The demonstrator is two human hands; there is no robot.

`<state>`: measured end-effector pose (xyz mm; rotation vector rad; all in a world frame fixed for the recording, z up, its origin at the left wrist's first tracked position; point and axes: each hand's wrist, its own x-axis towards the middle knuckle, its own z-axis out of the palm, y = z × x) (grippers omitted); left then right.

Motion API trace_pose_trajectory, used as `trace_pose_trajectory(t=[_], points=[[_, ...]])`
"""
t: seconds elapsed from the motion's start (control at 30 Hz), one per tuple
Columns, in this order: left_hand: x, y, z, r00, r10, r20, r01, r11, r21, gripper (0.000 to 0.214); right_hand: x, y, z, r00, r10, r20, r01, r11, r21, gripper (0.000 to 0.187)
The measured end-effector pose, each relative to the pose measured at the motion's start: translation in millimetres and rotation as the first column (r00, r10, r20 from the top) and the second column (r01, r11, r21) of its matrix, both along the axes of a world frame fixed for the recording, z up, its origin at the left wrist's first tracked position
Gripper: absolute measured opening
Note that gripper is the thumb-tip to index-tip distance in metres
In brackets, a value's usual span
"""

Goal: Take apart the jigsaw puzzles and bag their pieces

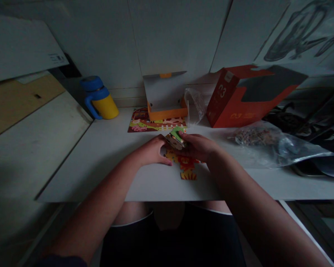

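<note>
My right hand (198, 145) grips a small stack of jigsaw puzzle pieces (176, 136) with a green piece on top; the thumb presses on it. Just left of the stack is my left hand (154, 149), thumb and fingers spread apart in a curve. Its fingertips come close to the stack's edge, and whether they touch it I cannot tell. Under the hands, more puzzle pieces (187, 161) lie on the white table, showing a red and orange lion-like picture. A yellow piece (188, 175) sits at their near end. The hands partly hide these pieces.
Behind the hands lie a colourful picture sheet (139, 125), an opened orange box (167, 114) and a clear plastic wrapper (194, 107). A yellow-blue bottle (107, 105) stands left. At right are a large red box (228, 100) and a plastic bag (256, 137) of small pieces.
</note>
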<state>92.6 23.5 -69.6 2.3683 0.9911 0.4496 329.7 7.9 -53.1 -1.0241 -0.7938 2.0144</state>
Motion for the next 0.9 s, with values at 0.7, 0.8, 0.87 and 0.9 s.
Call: trace_pose_trajectory(t=[0.7, 0.8, 0.87, 0.9], points=[[-1.6, -9.2, 1.4, 0.988, 0.147, -0.045, -0.148, 0.989, -0.021, 0.066, 11.1, 6.6, 0.3, 0.986, -0.157, 0.054, 0.16, 0.985, -0.061, 0.021], [-5.3, -8.1, 2.8, 0.99, 0.132, -0.055, -0.132, 0.991, 0.008, 0.057, 23.6, 4.4, 8.7, 0.986, -0.128, 0.107, 0.132, 0.991, -0.031, 0.022], [-6.0, -6.8, 4.5, 0.989, 0.128, -0.077, -0.128, 0.992, 0.005, 0.055, 28.6, 2.4, 13.1, 0.99, -0.071, 0.121, 0.073, 0.997, -0.011, 0.021], [-5.8, -6.3, 5.3, 0.988, 0.126, -0.088, -0.126, 0.992, 0.0, 0.055, 29.3, 1.5, 14.5, 0.991, -0.046, 0.127, 0.047, 0.999, -0.005, 0.02]])
